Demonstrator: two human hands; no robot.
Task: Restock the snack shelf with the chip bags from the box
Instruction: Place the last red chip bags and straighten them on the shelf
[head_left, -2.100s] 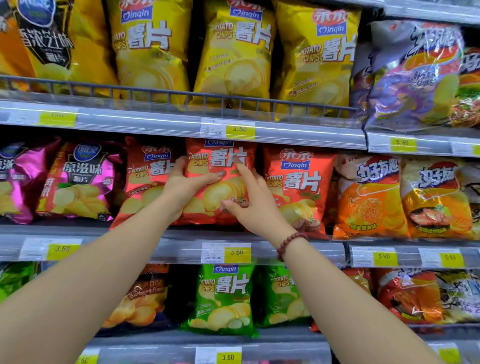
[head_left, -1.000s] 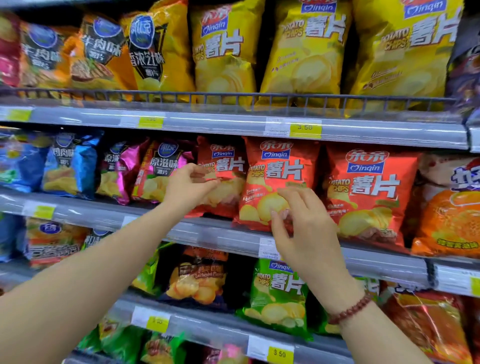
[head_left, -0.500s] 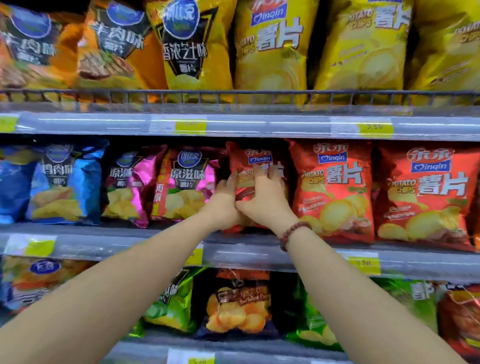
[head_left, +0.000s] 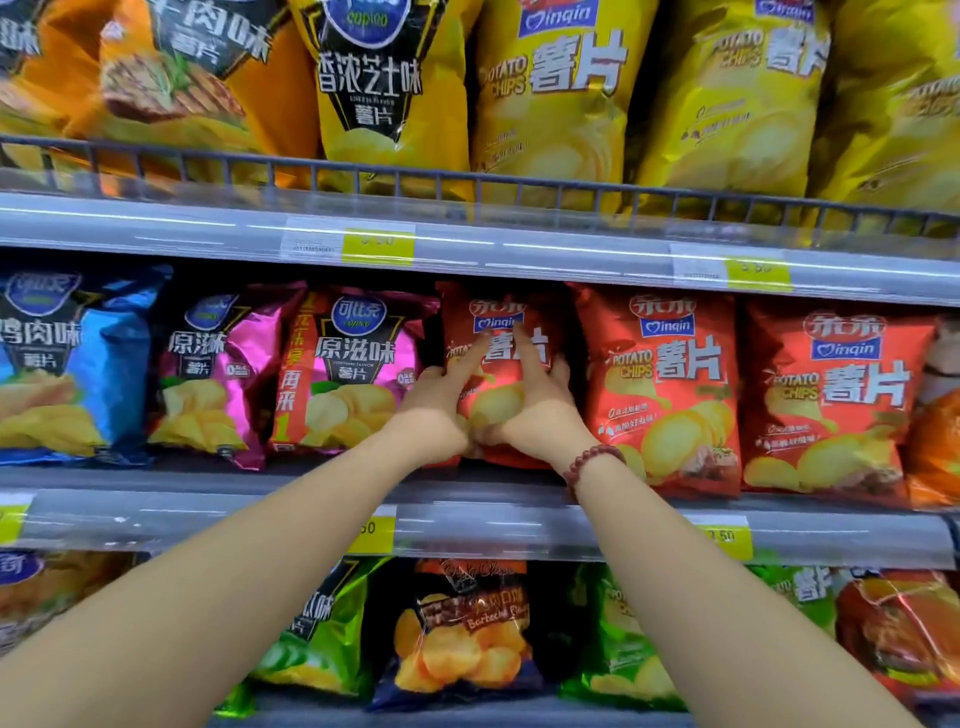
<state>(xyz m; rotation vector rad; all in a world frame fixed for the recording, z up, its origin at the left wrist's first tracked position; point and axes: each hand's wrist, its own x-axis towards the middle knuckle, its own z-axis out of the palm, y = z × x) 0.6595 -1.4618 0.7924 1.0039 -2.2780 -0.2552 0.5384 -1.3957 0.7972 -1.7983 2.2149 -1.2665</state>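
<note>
A red potato chip bag (head_left: 503, 312) stands upright on the middle shelf (head_left: 467, 525), the leftmost of three alike. My left hand (head_left: 439, 402) grips its left edge, with the index finger laid across the front. My right hand (head_left: 537, 405), with a bead bracelet at the wrist, grips its right side, index finger also stretched up the front. The bag sits a little further back than the two red bags (head_left: 670, 389) to its right. The box is not in view.
A pink-and-red bag (head_left: 358, 374) stands just left of my left hand, with pink and blue bags beyond. Yellow bags (head_left: 550, 104) fill the wire-railed shelf above. Green and dark barbecue bags (head_left: 462, 634) stand on the shelf below.
My hands left the middle red bag and moved left. Both now hold the leftmost red bag, and the view has come closer to the shelf.
</note>
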